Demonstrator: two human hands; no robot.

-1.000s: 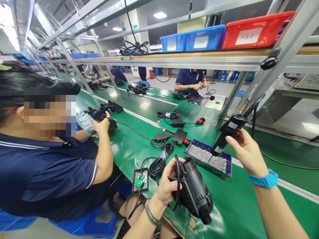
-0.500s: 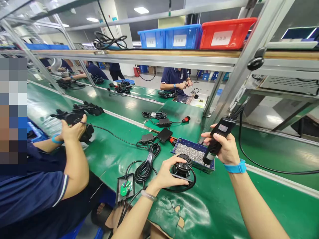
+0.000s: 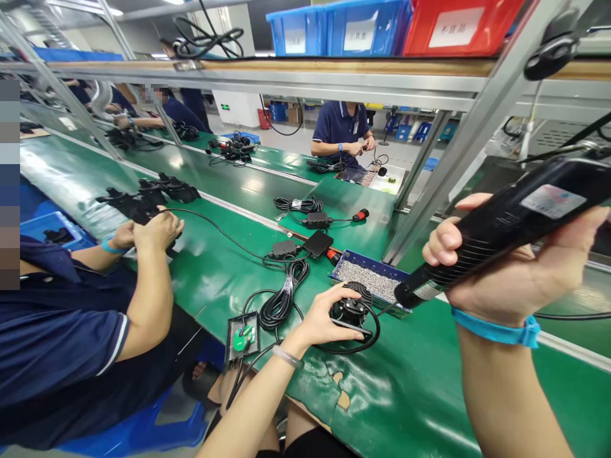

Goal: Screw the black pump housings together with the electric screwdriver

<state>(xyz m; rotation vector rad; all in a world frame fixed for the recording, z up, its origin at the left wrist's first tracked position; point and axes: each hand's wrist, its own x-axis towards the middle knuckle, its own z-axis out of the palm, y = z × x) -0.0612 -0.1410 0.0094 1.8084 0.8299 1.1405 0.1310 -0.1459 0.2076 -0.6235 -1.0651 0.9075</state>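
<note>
My left hand (image 3: 329, 316) grips a round black ribbed device (image 3: 352, 306) on the green bench, thumb and fingers on either side of it. A black cable loops around the device. In my right hand (image 3: 510, 267) is a black electric screwdriver (image 3: 506, 222), held tilted with its tip pointing down and left. The thin bit (image 3: 386, 310) ends close to the device's right side; whether it touches I cannot tell. Behind the device stands a blue bin (image 3: 377, 262) of small silvery screws (image 3: 367, 278). A bundled black cable (image 3: 281, 299) lies left of my left hand.
An open black case with a green circuit board (image 3: 244, 338) lies at the bench's near edge. A co-worker's hands (image 3: 155, 230) hold black parts at left. A metal post (image 3: 477, 127) and shelf with blue and red bins (image 3: 463, 28) stand ahead.
My right hand has raised and tilted the screwdriver, coming nearer the camera, with its tip now by the device. My left hand keeps its grip. The co-worker's hands have shifted slightly.
</note>
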